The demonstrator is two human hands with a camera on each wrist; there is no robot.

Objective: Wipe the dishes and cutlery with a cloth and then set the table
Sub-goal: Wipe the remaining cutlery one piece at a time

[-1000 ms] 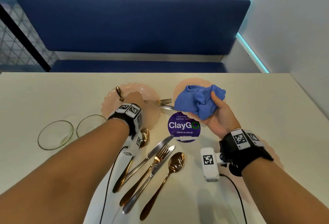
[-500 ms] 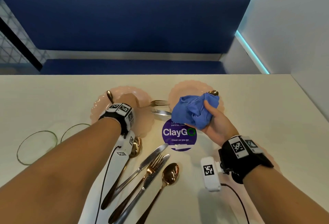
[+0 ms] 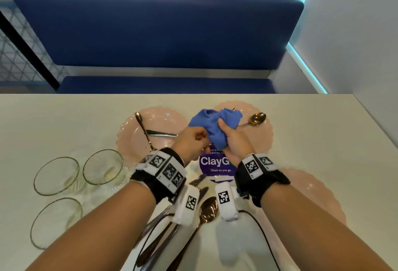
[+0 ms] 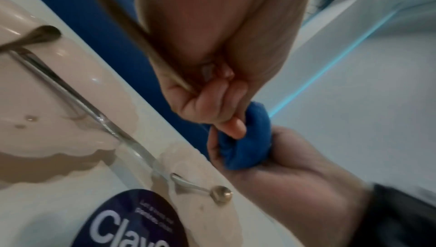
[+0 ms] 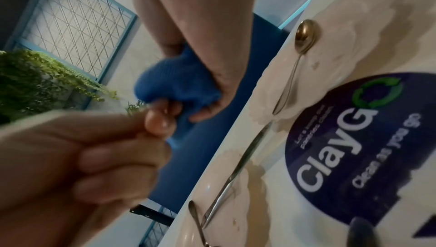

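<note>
My right hand (image 3: 233,141) grips a bunched blue cloth (image 3: 215,126) above the middle of the table. My left hand (image 3: 191,139) is pressed against it and grips a gold fork handle (image 4: 132,33). The fork's head is buried in the cloth, with the tine tips (image 3: 233,109) poking out on top. In the right wrist view the cloth (image 5: 179,85) sits between both hands. A pink plate (image 3: 163,118) on the left holds a knife (image 3: 161,133) and a spoon (image 3: 143,130). The far right plate (image 3: 262,139) holds a gold spoon (image 3: 257,118).
Three glass bowls (image 3: 57,175) stand at the left. More cutlery, including a copper spoon (image 3: 207,208), lies under my wrists. A third pink plate (image 3: 312,189) sits at the near right, beside a purple round sticker (image 3: 215,163). A blue bench lies beyond the table's far edge.
My left hand has lifted the fork off the left plate and brought it right to the cloth. My right hand has closed the cloth round the fork's head.
</note>
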